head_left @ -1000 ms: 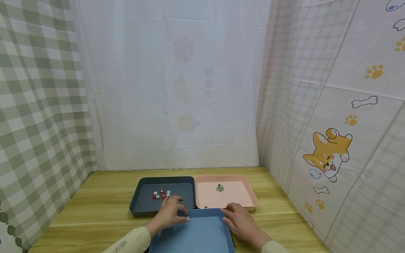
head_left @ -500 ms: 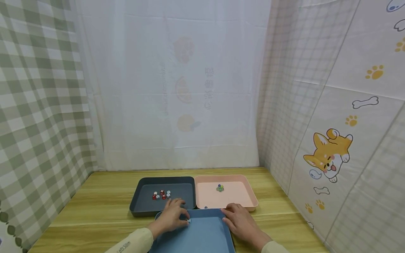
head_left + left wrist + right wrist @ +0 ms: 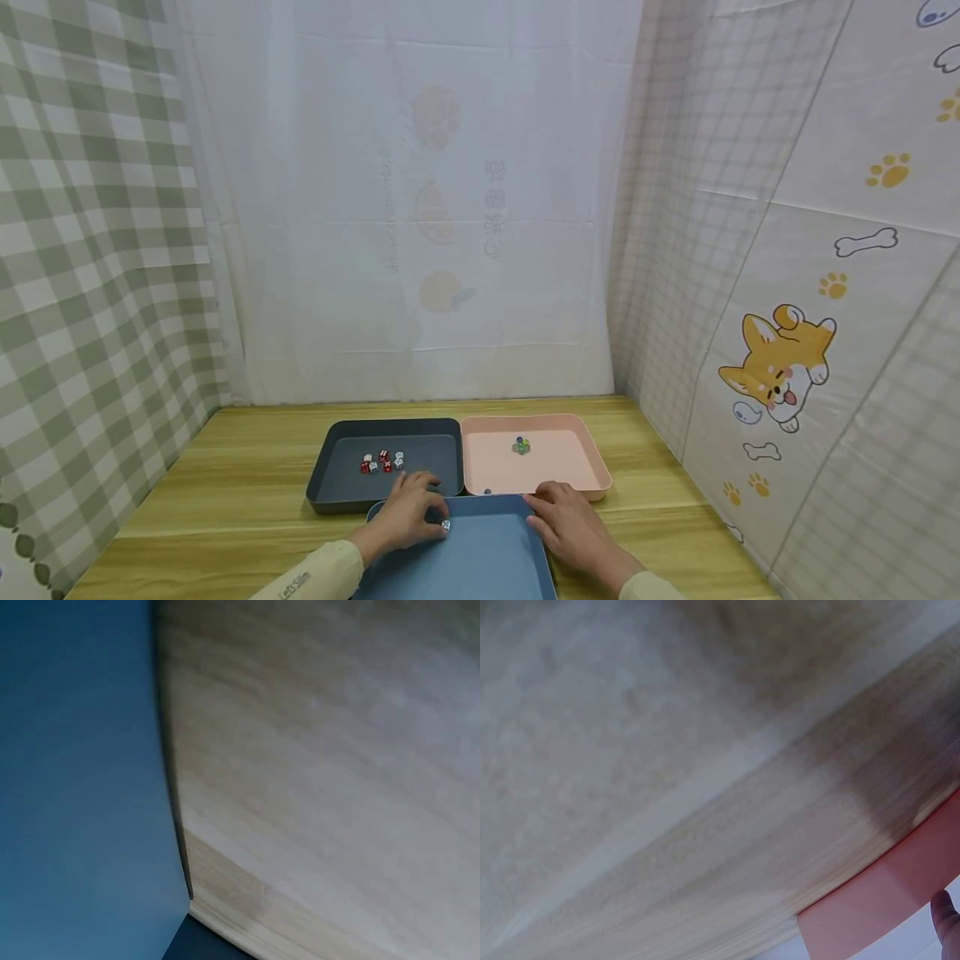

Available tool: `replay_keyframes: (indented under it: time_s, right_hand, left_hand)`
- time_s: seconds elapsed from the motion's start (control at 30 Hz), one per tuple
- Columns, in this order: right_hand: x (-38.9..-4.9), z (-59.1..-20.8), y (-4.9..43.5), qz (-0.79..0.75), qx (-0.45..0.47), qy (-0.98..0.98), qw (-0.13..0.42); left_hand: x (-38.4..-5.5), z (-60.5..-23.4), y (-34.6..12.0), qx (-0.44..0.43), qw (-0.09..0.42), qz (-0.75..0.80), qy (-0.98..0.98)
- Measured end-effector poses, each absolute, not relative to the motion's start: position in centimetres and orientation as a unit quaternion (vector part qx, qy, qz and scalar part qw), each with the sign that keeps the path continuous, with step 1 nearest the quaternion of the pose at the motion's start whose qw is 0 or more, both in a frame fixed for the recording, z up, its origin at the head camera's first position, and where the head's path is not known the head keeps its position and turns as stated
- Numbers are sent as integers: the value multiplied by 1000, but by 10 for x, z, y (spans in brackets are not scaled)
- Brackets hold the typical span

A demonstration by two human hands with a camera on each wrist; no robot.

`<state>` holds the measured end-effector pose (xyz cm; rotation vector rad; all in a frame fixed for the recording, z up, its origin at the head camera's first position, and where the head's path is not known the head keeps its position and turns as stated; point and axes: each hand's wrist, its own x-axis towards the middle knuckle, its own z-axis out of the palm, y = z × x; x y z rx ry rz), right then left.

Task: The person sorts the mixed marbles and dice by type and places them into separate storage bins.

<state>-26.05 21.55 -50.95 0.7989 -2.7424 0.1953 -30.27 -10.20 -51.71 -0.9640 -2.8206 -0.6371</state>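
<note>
Over the far left part of a blue tray (image 3: 480,557), my left hand (image 3: 402,515) pinches a small white die (image 3: 446,525) between thumb and finger. My right hand (image 3: 572,525) holds the blue tray by its far right corner, thumb at the inner side of the rim. Behind the left hand lies a dark grey tray (image 3: 341,487) with several red and white dice (image 3: 387,466) in it. A pink tray (image 3: 491,458) beside it bears a small cluster of green and purple beads (image 3: 521,446). The left wrist view shows neither hand nor die.
A small dark bead (image 3: 487,492) lies at the pink tray's near edge. All the trays stand on a wood-grain table (image 3: 225,500). A white curtain (image 3: 420,250) closes the back, with checked cloth (image 3: 105,250) on the left and printed cloth (image 3: 795,333) on the right.
The left hand has come slightly nearer and lower over the blue tray with the die, which now shows a different face. My right hand has stayed in place.
</note>
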Motion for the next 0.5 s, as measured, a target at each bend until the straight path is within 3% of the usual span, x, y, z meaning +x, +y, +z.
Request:
replay_keyframes:
  time_s: [0.5]
  right_hand:
    - [-260,-509,216,67,277,-948,140]
  left_hand:
    - [-303,-519,-103,-315,37,-225,-921]
